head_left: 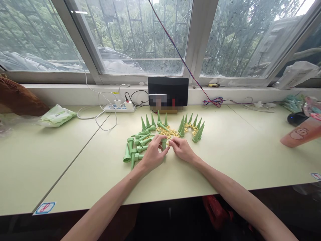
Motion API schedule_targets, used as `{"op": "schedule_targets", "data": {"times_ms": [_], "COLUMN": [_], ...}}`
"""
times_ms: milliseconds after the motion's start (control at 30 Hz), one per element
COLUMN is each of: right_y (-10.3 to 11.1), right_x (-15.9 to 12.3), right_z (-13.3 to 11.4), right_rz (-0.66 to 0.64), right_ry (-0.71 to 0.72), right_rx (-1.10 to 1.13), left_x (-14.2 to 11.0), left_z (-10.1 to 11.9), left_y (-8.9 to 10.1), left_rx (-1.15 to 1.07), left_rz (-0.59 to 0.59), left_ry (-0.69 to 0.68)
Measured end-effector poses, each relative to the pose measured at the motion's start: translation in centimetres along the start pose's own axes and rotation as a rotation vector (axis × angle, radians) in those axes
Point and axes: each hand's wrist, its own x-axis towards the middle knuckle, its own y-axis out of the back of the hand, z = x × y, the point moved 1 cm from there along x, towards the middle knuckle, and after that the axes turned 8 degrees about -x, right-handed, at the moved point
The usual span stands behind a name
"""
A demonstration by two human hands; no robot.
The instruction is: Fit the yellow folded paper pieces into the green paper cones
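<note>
left hand [154, 151] snug around a green spike [164, 145]

the single view came from a head-worn camera, set above the near side of the table [225, 157]. it looked forward and down, across the table to the screen [168, 87] and the window [140, 40] on the far side. it sat near enough that the left arm [107, 204] and right arm [238, 189] entered large from the near left and near right, while the left hand [153, 152] and right hand [183, 150] came out small around the middle. its wide field took in a packet [58, 116] on the left and a cup [301, 132] on the right.
</note>
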Motion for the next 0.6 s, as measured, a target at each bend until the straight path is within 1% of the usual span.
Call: {"op": "schedule_targets", "data": {"times_ms": [167, 333, 500, 600], "right_y": [0.00, 0.09, 0.10, 0.02], "right_x": [0.08, 0.05, -0.02, -0.03], "right_z": [-0.07, -0.21, -0.18, -0.06], "right_rz": [0.014, 0.008, 0.000, -0.001], "right_ry": [0.019, -0.034, -0.014, -0.019], "right_rx": [-0.029, 0.078, 0.112, 0.118], "left_x": [0.04, 0.21, 0.31, 0.30], "left_z": [-0.01, -0.34, -0.74, -0.76], "left_y": [0.03, 0.16, 0.29, 0.25], "left_rx": [-0.013, -0.022, -0.027, -0.029], "left_rz": [0.003, 0.035, 0.060, 0.054], "left_ry": [0.006, 0.027, 0.032, 0.031]}}
